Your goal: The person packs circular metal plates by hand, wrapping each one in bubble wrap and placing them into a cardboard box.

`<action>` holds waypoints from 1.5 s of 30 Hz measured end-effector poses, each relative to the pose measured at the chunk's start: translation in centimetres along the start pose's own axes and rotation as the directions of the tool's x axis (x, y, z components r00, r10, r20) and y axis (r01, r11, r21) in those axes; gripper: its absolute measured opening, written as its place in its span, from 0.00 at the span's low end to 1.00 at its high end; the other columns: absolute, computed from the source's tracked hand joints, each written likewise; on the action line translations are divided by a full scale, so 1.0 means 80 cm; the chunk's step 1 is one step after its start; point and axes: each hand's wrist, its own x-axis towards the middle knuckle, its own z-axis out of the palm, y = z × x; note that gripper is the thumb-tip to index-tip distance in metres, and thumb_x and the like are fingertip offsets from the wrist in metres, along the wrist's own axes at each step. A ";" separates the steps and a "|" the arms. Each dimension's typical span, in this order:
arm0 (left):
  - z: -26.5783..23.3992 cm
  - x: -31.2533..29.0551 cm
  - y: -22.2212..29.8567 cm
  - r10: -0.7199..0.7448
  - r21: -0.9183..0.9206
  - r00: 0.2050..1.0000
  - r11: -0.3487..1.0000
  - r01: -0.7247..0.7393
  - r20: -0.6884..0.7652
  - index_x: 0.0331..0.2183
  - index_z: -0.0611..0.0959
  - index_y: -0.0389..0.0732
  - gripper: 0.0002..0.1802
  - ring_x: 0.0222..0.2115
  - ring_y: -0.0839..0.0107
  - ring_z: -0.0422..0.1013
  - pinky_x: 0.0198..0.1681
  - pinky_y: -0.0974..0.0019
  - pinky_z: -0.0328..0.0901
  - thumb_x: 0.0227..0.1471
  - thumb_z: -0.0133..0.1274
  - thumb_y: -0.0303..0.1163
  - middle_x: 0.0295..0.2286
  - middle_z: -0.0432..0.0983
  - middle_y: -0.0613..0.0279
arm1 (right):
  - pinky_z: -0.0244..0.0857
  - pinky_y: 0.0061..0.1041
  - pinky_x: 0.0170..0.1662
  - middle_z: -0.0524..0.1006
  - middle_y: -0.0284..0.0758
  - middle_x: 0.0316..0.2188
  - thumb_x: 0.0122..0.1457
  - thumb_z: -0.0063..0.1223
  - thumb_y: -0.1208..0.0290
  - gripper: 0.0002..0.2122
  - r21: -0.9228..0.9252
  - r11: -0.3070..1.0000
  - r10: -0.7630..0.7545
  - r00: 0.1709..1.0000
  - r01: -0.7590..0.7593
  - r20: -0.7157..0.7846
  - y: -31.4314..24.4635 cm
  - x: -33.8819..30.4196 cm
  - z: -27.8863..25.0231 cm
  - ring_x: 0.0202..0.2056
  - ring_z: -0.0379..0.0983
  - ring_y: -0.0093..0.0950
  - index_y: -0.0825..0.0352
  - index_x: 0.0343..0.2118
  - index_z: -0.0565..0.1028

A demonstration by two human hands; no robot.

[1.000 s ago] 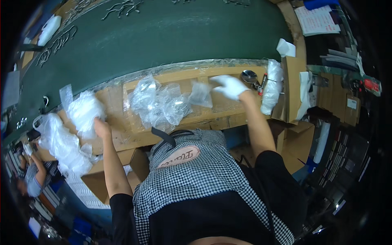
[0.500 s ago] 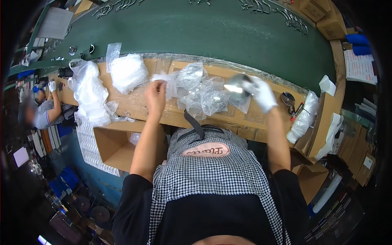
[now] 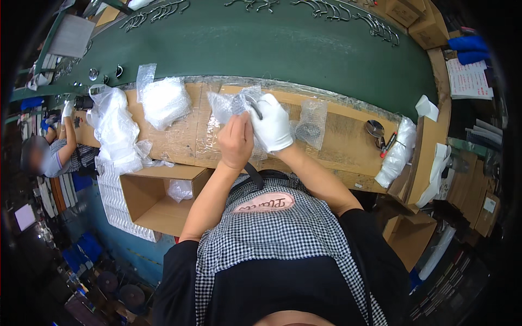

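Head view: left hand [image 3: 236,142] pinches bubble bag [image 3: 222,107]; right hand [image 3: 272,124] curled around metal part [image 3: 255,108], long axis slanting up-left.

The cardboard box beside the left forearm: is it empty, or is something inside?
Not empty: the cardboard box is open, and crumpled clear plastic shows inside.

On the cardboard [image 3: 350,136], a bubble-wrap stack [image 3: 167,101] lies left of the left hand [image 3: 236,142].

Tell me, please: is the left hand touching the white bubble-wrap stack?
Apart. The head view shows brown cardboard plainly between the left hand and the white bubble-wrap stack.
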 end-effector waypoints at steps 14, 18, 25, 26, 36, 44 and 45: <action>0.001 0.042 0.012 -0.300 -0.384 0.868 0.805 0.453 0.395 0.33 0.78 0.33 0.05 0.22 0.65 0.70 0.27 0.67 0.64 0.54 0.48 0.22 0.24 0.74 0.52 | 0.68 0.23 0.29 0.76 0.34 0.26 0.54 0.60 0.63 0.17 0.403 0.517 0.543 0.654 -0.755 0.527 0.045 -0.006 -0.040 0.24 0.73 0.21 0.71 0.40 0.74; 0.016 0.043 0.027 -0.256 -0.435 0.826 0.750 0.498 0.503 0.34 0.77 0.34 0.05 0.24 0.68 0.70 0.28 0.69 0.64 0.55 0.48 0.23 0.23 0.73 0.54 | 0.67 0.32 0.28 0.73 0.43 0.22 0.52 0.56 0.58 0.16 -0.360 0.915 0.233 0.967 -0.183 0.101 0.054 -0.012 -0.100 0.23 0.73 0.34 0.70 0.24 0.72; 0.098 0.012 -0.006 -0.222 -0.218 0.764 0.878 0.427 0.605 0.37 0.78 0.36 0.10 0.36 0.50 0.71 0.40 0.56 0.65 0.50 0.49 0.23 0.33 0.75 0.47 | 0.71 0.36 0.29 0.76 0.40 0.24 0.53 0.54 0.54 0.15 -0.723 0.659 0.468 0.866 -0.210 0.175 0.100 -0.081 -0.155 0.26 0.76 0.37 0.63 0.27 0.76; 0.109 0.012 -0.011 -0.203 -0.228 0.761 0.879 0.419 0.616 0.37 0.78 0.36 0.10 0.36 0.50 0.71 0.40 0.56 0.65 0.50 0.49 0.23 0.33 0.75 0.47 | 0.71 0.36 0.29 0.76 0.39 0.25 0.52 0.55 0.56 0.14 -0.704 0.675 0.432 0.892 -0.221 0.134 0.125 -0.097 -0.141 0.25 0.76 0.38 0.64 0.28 0.76; 0.175 0.002 0.025 0.048 -0.300 0.802 0.939 0.166 0.595 0.48 0.72 0.40 0.25 0.43 0.48 0.67 0.45 0.55 0.64 0.46 0.56 0.31 0.44 0.68 0.46 | 0.67 0.38 0.38 0.75 0.39 0.30 0.50 0.56 0.63 0.10 -0.436 0.893 0.215 0.957 -0.112 0.194 0.149 -0.080 -0.180 0.34 0.73 0.39 0.64 0.29 0.76; 0.173 0.060 0.068 -0.044 -0.259 0.611 0.880 0.398 0.790 0.30 0.79 0.35 0.09 0.22 0.57 0.73 0.28 0.58 0.66 0.51 0.50 0.31 0.20 0.76 0.50 | 0.65 0.39 0.35 0.74 0.36 0.27 0.46 0.56 0.65 0.07 -0.333 0.923 -0.077 0.941 0.192 0.329 0.125 -0.064 -0.207 0.30 0.70 0.37 0.63 0.23 0.76; 0.177 0.056 0.050 -0.044 -0.342 0.635 0.813 0.472 0.771 0.28 0.79 0.35 0.09 0.22 0.61 0.74 0.26 0.59 0.65 0.51 0.50 0.31 0.21 0.76 0.52 | 0.65 0.39 0.36 0.74 0.37 0.27 0.47 0.56 0.63 0.09 -0.228 0.972 -0.005 0.980 0.052 0.200 0.132 -0.058 -0.225 0.31 0.71 0.38 0.63 0.24 0.77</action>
